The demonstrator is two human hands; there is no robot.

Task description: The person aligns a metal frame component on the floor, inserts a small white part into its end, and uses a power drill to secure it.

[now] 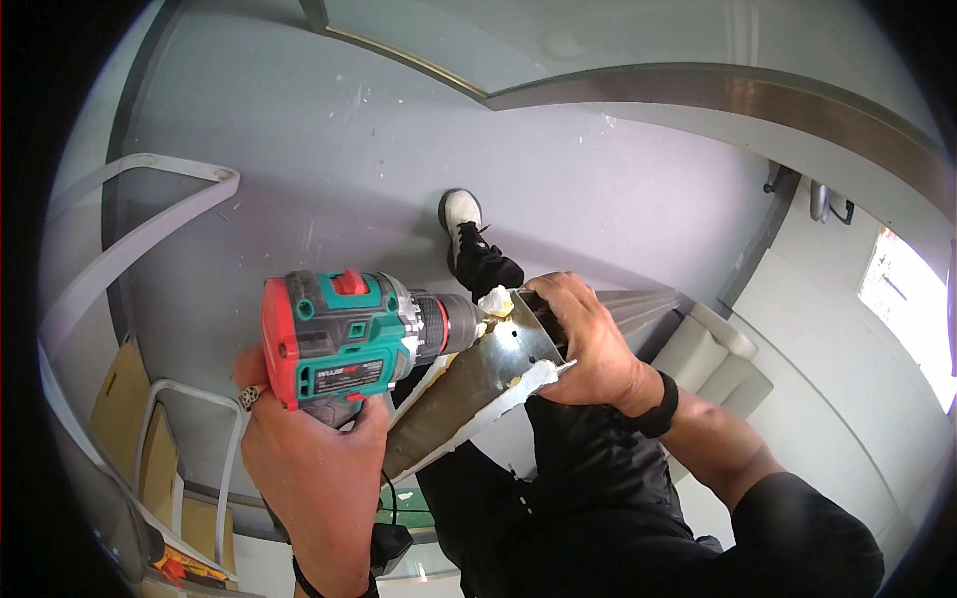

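My left hand (314, 473) is wrapped round the grip of a teal, red and black cordless drill (349, 334). The drill lies across the view, its black chuck (449, 321) pointing right at the end of a metal channel (469, 384). I cannot make out the bit's tip, which is beside a whitish foam lump (496, 302) on the channel's edge. Small dark holes show in the shiny metal face, and ragged white foam (533, 379) runs along its lower edge. My right hand (593, 344) grips the channel's far end, fingers over its rim, and holds it tilted above my legs.
A white tubular frame (169, 219) and a stepladder with tan treads (159, 458) stand on the left. My shoe (462, 214) is on the grey floor (329, 179). A metal-edged glass panel (638, 40) crosses the top. Pale boxy shapes (713, 359) sit at the right.
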